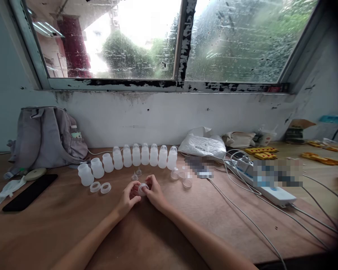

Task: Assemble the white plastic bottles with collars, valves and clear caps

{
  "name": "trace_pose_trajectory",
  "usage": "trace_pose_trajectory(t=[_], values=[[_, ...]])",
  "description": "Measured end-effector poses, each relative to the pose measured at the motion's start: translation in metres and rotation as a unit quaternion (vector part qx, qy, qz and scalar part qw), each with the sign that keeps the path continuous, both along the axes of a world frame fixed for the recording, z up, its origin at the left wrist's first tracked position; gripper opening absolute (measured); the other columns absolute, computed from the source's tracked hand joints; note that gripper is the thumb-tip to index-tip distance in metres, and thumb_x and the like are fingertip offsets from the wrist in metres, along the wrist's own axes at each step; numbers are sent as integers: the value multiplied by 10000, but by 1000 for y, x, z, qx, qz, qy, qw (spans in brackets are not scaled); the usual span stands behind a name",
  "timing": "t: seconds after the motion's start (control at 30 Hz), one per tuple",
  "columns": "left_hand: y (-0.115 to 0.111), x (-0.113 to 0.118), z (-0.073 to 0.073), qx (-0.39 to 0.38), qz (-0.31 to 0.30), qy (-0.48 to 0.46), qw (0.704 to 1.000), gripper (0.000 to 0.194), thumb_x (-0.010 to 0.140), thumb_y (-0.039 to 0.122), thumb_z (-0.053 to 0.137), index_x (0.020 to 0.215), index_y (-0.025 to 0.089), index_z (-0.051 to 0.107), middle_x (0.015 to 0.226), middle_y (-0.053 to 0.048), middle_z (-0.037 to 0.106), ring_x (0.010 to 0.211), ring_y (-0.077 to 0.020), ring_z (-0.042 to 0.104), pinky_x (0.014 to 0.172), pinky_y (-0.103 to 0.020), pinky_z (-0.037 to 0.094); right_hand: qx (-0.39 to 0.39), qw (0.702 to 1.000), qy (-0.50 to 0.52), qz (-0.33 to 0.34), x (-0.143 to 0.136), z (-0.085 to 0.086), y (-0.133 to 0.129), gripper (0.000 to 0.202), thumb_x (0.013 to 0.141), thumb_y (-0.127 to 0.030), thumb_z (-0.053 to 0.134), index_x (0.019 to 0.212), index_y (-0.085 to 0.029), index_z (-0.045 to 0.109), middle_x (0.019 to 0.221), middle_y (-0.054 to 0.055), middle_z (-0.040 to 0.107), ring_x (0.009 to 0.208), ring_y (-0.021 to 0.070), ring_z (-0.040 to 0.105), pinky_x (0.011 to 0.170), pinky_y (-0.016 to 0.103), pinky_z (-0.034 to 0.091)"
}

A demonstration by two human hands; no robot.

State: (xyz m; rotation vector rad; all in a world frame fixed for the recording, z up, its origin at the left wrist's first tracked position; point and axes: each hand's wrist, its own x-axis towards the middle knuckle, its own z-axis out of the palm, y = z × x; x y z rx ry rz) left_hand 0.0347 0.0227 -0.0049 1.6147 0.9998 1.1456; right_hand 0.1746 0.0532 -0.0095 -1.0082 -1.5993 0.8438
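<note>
Low over the table, my left hand (132, 195) and my right hand (154, 192) are both closed on one translucent bottle collar ring (142, 189), gripping it from either side. Whether a teat sits inside that ring is too small to tell. Just beyond my fingers, two clear bottle teats (134, 176) stand on the table. To the left lie two loose collar rings (105, 188). Behind them, frosted baby bottles (136, 155) form a curved row; the three leftmost, such as the open bottle (85, 175), have no tops, while the others wear clear domed caps.
Several loose clear caps (187, 183) lie right of my hands. A black phone (30, 193) and a grey backpack (45, 138) are at the left. On the right are a silvery plastic bag (204, 144), a white power strip (276, 193) and trailing cables.
</note>
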Motion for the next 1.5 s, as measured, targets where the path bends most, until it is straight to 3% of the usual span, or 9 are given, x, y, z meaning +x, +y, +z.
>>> trace_pose_trajectory(t=[0.33, 0.47, 0.63, 0.73, 0.9, 1.03, 1.13, 1.37, 1.5], values=[[1, 1, 0, 43, 13, 70, 997, 406, 615, 120, 475, 1016, 181, 452, 883, -23, 554, 666, -114, 535, 577, -222, 425, -22, 999, 5, -41, -4, -11, 8, 185, 629, -129, 434, 784, -212, 376, 582, -71, 416, 529, 105, 420, 500, 212, 344], [0, 3, 3, 48, 58, 106, 992, 265, 709, 207, 475, 973, 180, 476, 853, -29, 583, 670, -128, 552, 600, -242, 439, -17, 999, -17, -33, -2, -9, 8, 141, 629, -138, 450, 745, -207, 407, 582, -63, 447, 535, 106, 436, 492, 209, 347], [-2, 2, 3, 134, 146, 263, 944, 121, 749, 232, 447, 862, 214, 487, 761, -1, 596, 634, -144, 563, 589, -251, 412, 37, 997, -69, -9, -3, -1, -2, 148, 623, -97, 458, 732, -194, 485, 604, -50, 486, 552, 96, 434, 526, 207, 360], [2, -5, 0, 155, 174, 309, 922, 112, 751, 202, 431, 852, 223, 475, 759, -1, 600, 660, -163, 575, 594, -258, 404, 50, 996, -54, 41, -3, 4, -6, 179, 650, -133, 524, 819, -190, 542, 676, -27, 523, 606, 103, 468, 573, 221, 405], [14, -19, 0, 140, 178, 259, 939, 123, 802, 248, 380, 869, 215, 478, 722, 5, 591, 626, -146, 567, 591, -244, 408, -111, 980, 104, 131, -1, 7, 1, 461, 708, -361, 570, 1128, -212, 453, 789, 3, 523, 550, 96, 506, 413, 208, 434], [14, -23, 2, 123, 132, 218, 959, 161, 797, 245, 380, 901, 198, 493, 636, 28, 547, 536, -116, 513, 546, -219, 388, -145, 969, 122, 159, 0, 2, 6, 301, 696, -389, 586, 894, -165, 563, 684, -16, 531, 492, 80, 504, 414, 204, 444], [12, -22, 1, 114, 126, 204, 964, 145, 782, 244, 407, 883, 196, 501, 609, 38, 525, 528, -111, 496, 529, -208, 376, -146, 968, 111, 173, 1, -1, 6, 242, 704, -396, 575, 745, -157, 562, 611, -27, 540, 436, 73, 482, 411, 210, 430], [10, -20, -1, 127, 113, 218, 961, 162, 770, 219, 414, 894, 197, 516, 645, 29, 567, 528, -108, 515, 528, -203, 381, -164, 962, 134, 172, 1, -1, 4, 215, 679, -355, 604, 748, -166, 528, 604, -33, 561, 420, 80, 495, 435, 228, 434], [9, -15, 8, 108, 159, 193, 962, 288, 818, 327, 381, 1063, 202, 464, 625, 30, 608, 416, -104, 502, 500, -216, 397, -154, 967, 150, 137, 3, -2, 7, 213, 692, -359, 581, 717, -165, 497, 592, -37, 536, 407, 75, 482, 409, 219, 418]])
